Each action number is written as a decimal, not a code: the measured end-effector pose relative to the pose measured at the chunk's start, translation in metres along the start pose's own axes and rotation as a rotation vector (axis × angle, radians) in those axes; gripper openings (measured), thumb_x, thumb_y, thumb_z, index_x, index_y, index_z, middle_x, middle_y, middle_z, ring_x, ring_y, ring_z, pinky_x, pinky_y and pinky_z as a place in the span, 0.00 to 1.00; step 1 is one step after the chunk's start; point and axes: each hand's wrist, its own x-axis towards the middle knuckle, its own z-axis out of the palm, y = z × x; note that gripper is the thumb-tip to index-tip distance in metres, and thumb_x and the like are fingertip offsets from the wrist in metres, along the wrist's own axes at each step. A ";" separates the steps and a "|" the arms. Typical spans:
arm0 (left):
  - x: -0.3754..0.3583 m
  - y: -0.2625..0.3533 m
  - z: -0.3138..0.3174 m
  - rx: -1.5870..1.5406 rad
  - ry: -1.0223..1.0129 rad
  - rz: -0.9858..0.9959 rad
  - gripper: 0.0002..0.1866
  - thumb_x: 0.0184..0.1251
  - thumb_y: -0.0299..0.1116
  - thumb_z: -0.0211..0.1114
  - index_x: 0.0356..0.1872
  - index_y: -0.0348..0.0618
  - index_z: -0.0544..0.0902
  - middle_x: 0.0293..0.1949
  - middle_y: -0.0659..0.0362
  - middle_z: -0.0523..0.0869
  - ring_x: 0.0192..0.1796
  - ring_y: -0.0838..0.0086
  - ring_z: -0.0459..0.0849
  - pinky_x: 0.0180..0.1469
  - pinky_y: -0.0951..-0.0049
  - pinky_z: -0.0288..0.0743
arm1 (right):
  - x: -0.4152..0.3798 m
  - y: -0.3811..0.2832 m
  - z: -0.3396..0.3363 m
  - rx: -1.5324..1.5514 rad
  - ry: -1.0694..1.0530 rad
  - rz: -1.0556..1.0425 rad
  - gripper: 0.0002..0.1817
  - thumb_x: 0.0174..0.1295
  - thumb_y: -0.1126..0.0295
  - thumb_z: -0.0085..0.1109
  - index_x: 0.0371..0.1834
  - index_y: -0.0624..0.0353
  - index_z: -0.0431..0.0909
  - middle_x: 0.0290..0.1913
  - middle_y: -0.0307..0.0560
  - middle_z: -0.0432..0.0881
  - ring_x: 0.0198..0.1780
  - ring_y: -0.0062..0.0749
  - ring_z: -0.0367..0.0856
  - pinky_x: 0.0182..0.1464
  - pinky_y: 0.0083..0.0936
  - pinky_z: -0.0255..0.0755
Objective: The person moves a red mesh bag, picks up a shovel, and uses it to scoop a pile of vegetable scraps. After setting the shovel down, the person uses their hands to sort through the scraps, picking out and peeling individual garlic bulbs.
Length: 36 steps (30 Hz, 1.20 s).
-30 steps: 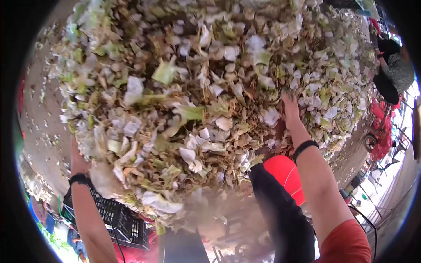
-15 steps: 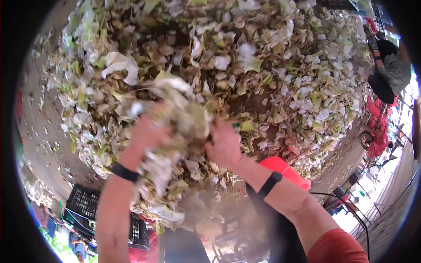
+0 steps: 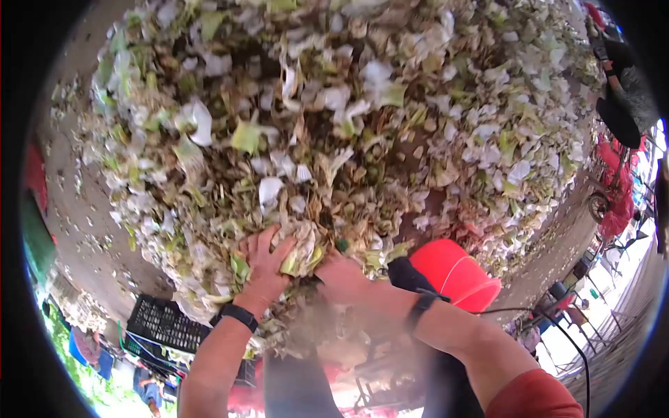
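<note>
A wide heap of loose leaves [image 3: 334, 167], pale, green and browned like cabbage trimmings, fills most of the head view. At its near edge my left hand [image 3: 267, 270] lies on the leaves with its fingers spread. A crumpled pale-green leaf [image 3: 304, 256] sits between my two hands. Just to its right is my right hand [image 3: 343, 279], back upward, its fingertips hidden among the leaves, so what it grips does not show. Both wrists wear dark bands.
A bright red cap-like thing [image 3: 456, 275] is beside my right forearm. Black plastic crates [image 3: 167, 324] stand at lower left. A dark cable [image 3: 568, 338] curves at lower right. At far right are a person [image 3: 624, 90] and a red bag [image 3: 617, 202] near a wheel.
Both hands have moved down and nearer to me. The blurred clump of leaves that was raised between them is now down on the heap. My left fingers have spread out.
</note>
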 end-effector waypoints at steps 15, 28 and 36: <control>0.002 -0.014 0.016 0.060 0.086 0.024 0.28 0.34 0.26 0.68 0.45 0.60 0.79 0.54 0.59 0.71 0.52 0.61 0.69 0.54 0.58 0.56 | 0.164 0.078 -0.138 -0.071 0.519 0.666 0.28 0.51 0.60 0.62 0.53 0.58 0.64 0.42 0.60 0.74 0.42 0.52 0.78 0.43 0.46 0.71; -0.030 0.004 0.032 -0.032 0.102 -0.040 0.32 0.37 0.21 0.67 0.52 0.53 0.75 0.54 0.54 0.71 0.54 0.57 0.70 0.56 0.59 0.62 | -0.044 -0.073 -0.127 1.449 0.389 0.442 0.48 0.45 0.73 0.69 0.68 0.62 0.46 0.53 0.52 0.70 0.51 0.36 0.73 0.50 0.27 0.73; -0.128 0.064 -0.003 -0.041 -0.237 -0.138 0.28 0.43 0.33 0.68 0.51 0.53 0.75 0.51 0.53 0.70 0.56 0.58 0.67 0.58 0.58 0.65 | -0.089 -0.112 -0.059 2.000 0.569 0.427 0.23 0.55 0.74 0.56 0.56 0.63 0.64 0.50 0.44 0.74 0.51 0.29 0.73 0.55 0.26 0.65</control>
